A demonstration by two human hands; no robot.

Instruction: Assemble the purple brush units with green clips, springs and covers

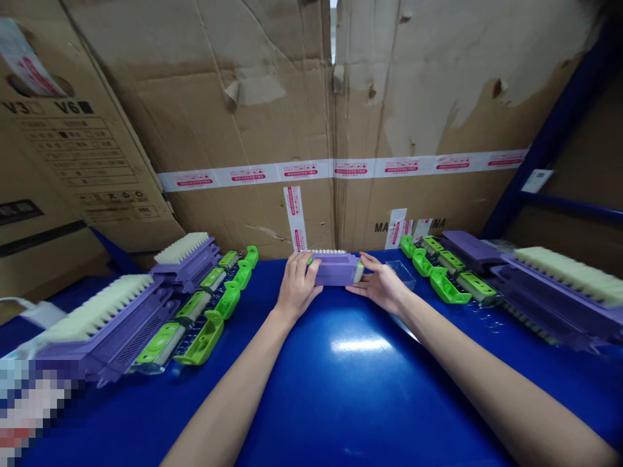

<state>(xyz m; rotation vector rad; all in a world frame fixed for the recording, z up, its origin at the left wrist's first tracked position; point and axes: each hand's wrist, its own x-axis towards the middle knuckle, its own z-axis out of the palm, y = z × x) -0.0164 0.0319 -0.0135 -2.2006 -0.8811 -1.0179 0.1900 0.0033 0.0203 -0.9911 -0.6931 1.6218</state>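
A purple plastic housing (335, 271) with a slotted face, a row of whitish teeth along its top and green at its ends is held at the far middle of the blue table. My left hand (298, 279) is closed around its left end, the thumb lying on the front face. At the other end, my right hand (380, 283) grips a green and whitish end piece (359, 269) between its fingers. The fingers behind the housing are hidden. Just right of my right hand lies a small clear plastic piece (402, 274).
Purple housings with cream bristle blocks (109, 305) stand at left, beside green-and-grey modules (160, 340) and bright green covers (204, 337). Similar purple parts (549, 292) and green covers (445, 285) lie at right. A cardboard wall (253, 130) closes off the back of the blue table (350, 402).
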